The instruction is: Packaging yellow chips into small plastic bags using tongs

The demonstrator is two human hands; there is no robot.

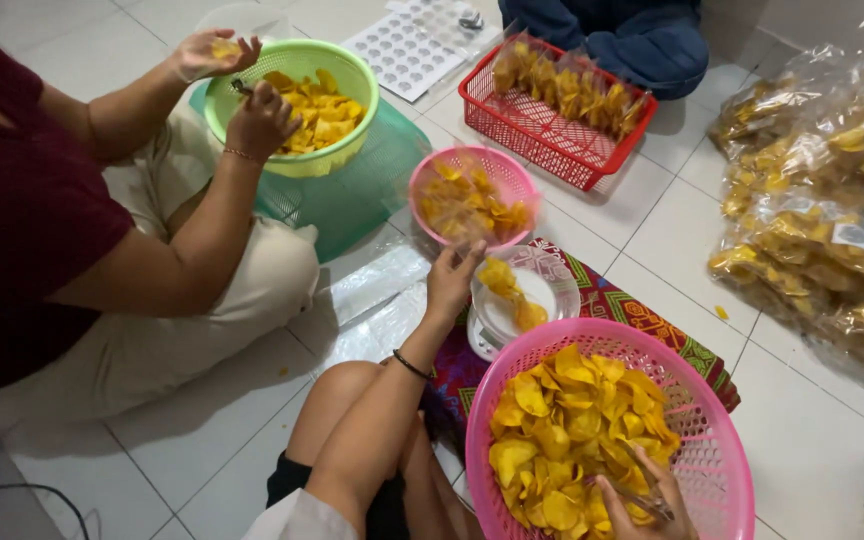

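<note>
Item: we are clamping tongs (642, 497) shut in our right hand (647, 505) among chips (572, 420), while our left hand (449, 280) is pinching the bag (472, 200) mouth — best held wide, loaded gently.

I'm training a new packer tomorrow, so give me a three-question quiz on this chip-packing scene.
1. True or false: the right hand is inside the big pink basket of yellow chips.
2. What does the left hand hold?
A. a spoon
B. a clear bag of chips
C. a red basket
3. Fill in: the co-worker in the dark red top works over a ____ basket.

Key: 1 true, its grip is on metal tongs. 2 B, the clear bag above the white scale. 3 green.
</note>
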